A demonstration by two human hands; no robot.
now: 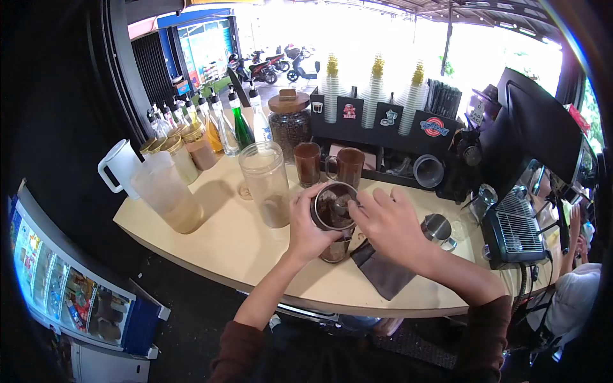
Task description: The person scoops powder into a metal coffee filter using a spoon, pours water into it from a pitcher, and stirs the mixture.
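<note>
My left hand point(308, 223) is wrapped round a metal cup point(317, 216) with dark brown contents, tilted above a glass point(334, 253) on the counter. My right hand point(389, 226) reaches to the cup's rim with fingers pinched round a spoon point(343, 202), whose bowl is inside the cup. Just behind stand two glass mugs of brown liquid, one point(308, 165) on the left and one point(350, 167) on the right. A tall clear container point(263, 185) is left of my left hand. A dark cloth point(387, 276) lies below my right hand.
Pitchers point(167, 195), syrup bottles point(240, 123) and a coffee-bean jar point(290, 124) stand left and behind. A black cup rack point(389, 124) lines the back. A steel pitcher point(436, 228) and an espresso machine point(517, 223) are right. Another person point(575, 297) is at far right.
</note>
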